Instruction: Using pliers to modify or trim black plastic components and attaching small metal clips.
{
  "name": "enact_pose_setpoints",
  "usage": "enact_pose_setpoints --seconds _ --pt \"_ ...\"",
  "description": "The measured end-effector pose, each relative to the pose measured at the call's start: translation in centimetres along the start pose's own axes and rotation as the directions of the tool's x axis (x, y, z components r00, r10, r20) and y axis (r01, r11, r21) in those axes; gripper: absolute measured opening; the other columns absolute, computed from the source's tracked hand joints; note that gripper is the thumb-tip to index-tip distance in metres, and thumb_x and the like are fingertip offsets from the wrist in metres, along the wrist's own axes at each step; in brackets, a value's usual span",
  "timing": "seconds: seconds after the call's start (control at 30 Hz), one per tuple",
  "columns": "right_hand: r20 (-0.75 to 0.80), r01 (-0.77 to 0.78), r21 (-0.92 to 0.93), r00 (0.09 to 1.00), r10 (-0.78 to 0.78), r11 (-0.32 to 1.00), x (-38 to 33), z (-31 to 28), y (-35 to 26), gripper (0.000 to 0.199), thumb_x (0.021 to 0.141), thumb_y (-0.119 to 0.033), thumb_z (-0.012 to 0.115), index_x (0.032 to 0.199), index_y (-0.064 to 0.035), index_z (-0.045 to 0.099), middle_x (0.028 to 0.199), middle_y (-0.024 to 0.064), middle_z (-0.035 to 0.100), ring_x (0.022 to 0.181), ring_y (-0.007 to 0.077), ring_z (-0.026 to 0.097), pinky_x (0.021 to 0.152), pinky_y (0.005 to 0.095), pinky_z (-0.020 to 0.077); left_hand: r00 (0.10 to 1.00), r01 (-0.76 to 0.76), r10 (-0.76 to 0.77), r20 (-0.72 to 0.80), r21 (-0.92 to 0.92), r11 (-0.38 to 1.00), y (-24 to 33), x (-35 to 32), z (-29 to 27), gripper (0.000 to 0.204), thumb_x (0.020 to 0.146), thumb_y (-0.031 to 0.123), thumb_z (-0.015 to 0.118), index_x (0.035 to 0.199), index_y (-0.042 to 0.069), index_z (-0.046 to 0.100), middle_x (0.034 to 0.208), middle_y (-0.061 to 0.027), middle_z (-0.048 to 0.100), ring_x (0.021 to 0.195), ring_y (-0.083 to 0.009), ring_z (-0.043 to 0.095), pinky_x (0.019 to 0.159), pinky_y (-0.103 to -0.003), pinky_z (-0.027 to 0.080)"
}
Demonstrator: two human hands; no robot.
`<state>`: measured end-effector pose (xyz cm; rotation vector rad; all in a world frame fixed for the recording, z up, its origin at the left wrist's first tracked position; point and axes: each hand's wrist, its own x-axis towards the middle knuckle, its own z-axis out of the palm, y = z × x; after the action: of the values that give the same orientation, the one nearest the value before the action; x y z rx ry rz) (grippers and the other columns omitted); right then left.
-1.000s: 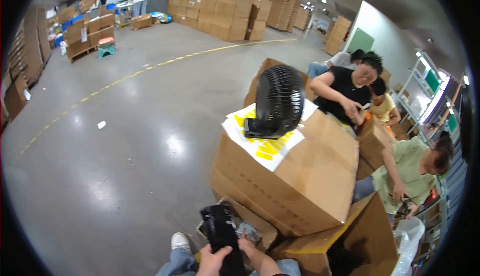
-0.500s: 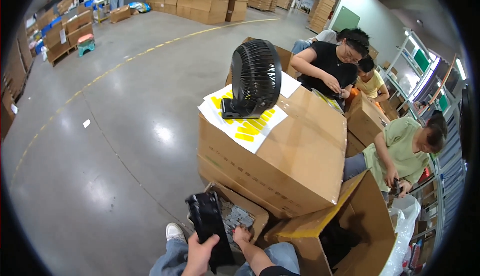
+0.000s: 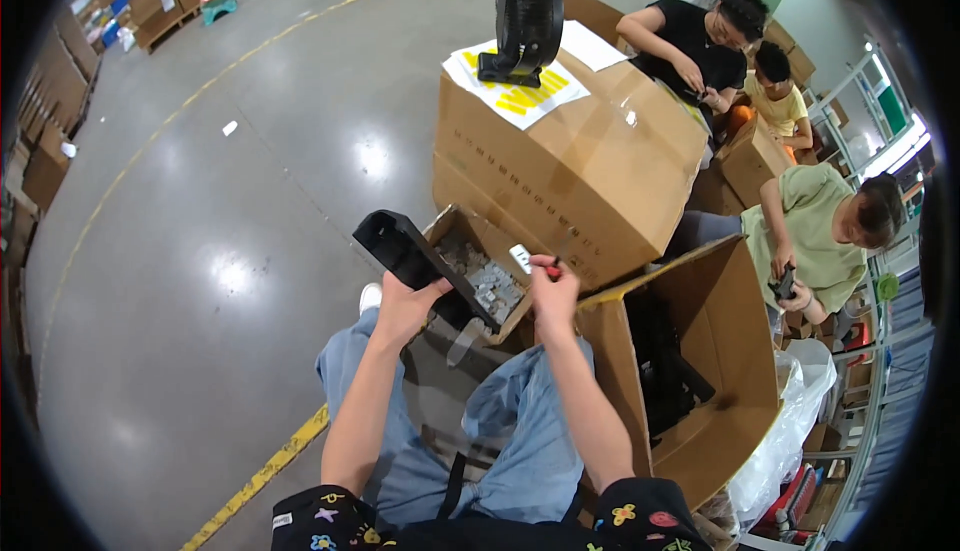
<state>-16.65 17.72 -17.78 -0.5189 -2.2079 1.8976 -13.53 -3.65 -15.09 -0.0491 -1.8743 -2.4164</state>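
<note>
My left hand (image 3: 404,307) is closed round a long, hollow black plastic part (image 3: 398,251), tilted over a small cardboard box between my knees and the large carton. My right hand (image 3: 555,301) is raised at the right side of that box, fingers pinched. A small flat white piece with dark marks (image 3: 521,258) juts out from its fingertips. Something red (image 3: 553,269) also shows in the same fingers; its kind I cannot make out. Inside the small box (image 3: 520,323) lie many small grey flat pieces (image 3: 492,289).
A black fan (image 3: 529,19) stands on yellow-marked paper on a large closed carton (image 3: 540,181). At my right, an open carton (image 3: 735,351) holds black parts, with clear plastic wrap (image 3: 800,391) beside it. Several co-workers sit at the right, one in a green shirt (image 3: 820,221).
My right hand has come up out of the small box with the white piece. The black part has turned, its hollow side now showing. The view has tilted down toward my lap.
</note>
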Motion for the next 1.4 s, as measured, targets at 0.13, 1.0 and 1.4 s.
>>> enact_pose_setpoints --seconds 0.13,1.0,1.4 --pt "0.261 -0.092 0.276 0.965 0.017 0.957 -6.6 -5.4 -6.7 0.014 0.083 -0.001 0.056 0.096 0.002 0.06 0.069 0.0015 0.054 0.058 0.0079 0.047 0.053 0.0218 0.0388 0.933 -0.171 0.248 0.261 -0.286 0.943 1.3 -3.8 1.1 0.014 0.078 -0.009 0.059 0.086 0.001 0.055 0.091 -0.0104 0.057 0.085 -0.0213 0.061 0.076 -0.034 0.052" --pt "0.502 -0.132 0.192 0.865 0.018 0.972 -18.0 -13.4 -9.5 0.044 0.075 0.007 0.064 0.1 -0.0074 0.031 0.109 0.0106 0.045 0.079 0.0088 0.048 0.068 0.0223 0.0444 0.989 0.059 -0.09 -0.121 -0.237 0.97 6.9 -15.4 6.7 0.01 0.085 -0.002 0.057 0.094 -0.002 0.063 0.091 -0.0124 0.067 0.085 -0.018 0.064 0.074 -0.031 0.052" --pt "0.871 -0.595 0.39 0.487 -0.071 0.703 -26.6 -12.9 -7.8 0.044 0.083 -0.028 0.065 0.113 -0.0035 0.043 0.107 0.0139 0.038 0.06 0.0098 0.038 0.051 0.0213 0.0335 0.909 -0.012 0.108 -0.402 0.234 0.972 8.9 -16.3 8.2 0.012 0.078 -0.002 0.058 0.089 -0.002 0.062 0.071 -0.0068 0.062 0.064 -0.0103 0.055 0.062 -0.026 0.045"
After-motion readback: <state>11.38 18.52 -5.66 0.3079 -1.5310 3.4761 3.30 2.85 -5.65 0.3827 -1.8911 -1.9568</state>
